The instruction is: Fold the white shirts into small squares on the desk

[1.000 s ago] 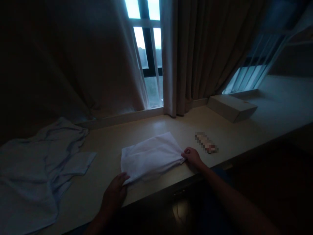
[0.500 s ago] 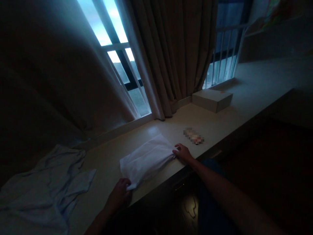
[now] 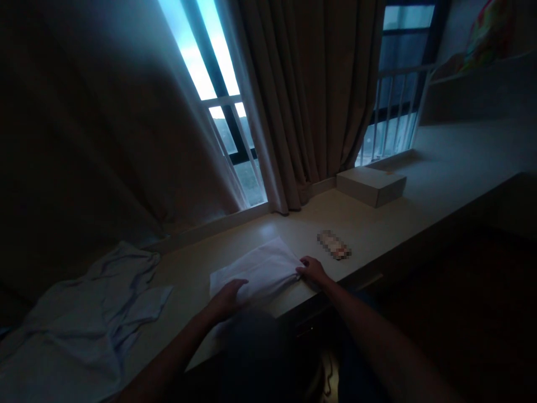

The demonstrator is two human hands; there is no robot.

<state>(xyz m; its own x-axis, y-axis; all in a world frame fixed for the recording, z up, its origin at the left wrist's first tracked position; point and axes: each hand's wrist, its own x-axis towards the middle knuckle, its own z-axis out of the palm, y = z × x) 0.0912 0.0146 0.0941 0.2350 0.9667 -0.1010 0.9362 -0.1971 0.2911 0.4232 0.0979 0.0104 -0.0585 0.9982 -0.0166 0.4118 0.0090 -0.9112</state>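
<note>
A folded white cloth (image 3: 260, 266) lies on the pale ledge near its front edge. My right hand (image 3: 311, 270) pinches the cloth's right end between thumb and fingers. At the cloth's lower left, my left hand (image 3: 229, 298) rests on it with the thumb stretched out; its other fingers are partly hidden, and whether they grip any fabric is unclear. A small blurred-out item (image 3: 334, 244) lies on the ledge just beyond my right hand.
A crumpled light garment (image 3: 84, 319) spreads over the ledge at the left. A white box (image 3: 371, 186) stands by the window at the right. Long curtains (image 3: 310, 95) hang behind the ledge (image 3: 453, 196). A dark rounded shape (image 3: 255, 352) is at the bottom centre.
My left hand has moved from the cloth's lower left corner up and right onto the cloth. My right hand keeps its pinch. The dark shape has appeared at the bottom, and the view has shifted.
</note>
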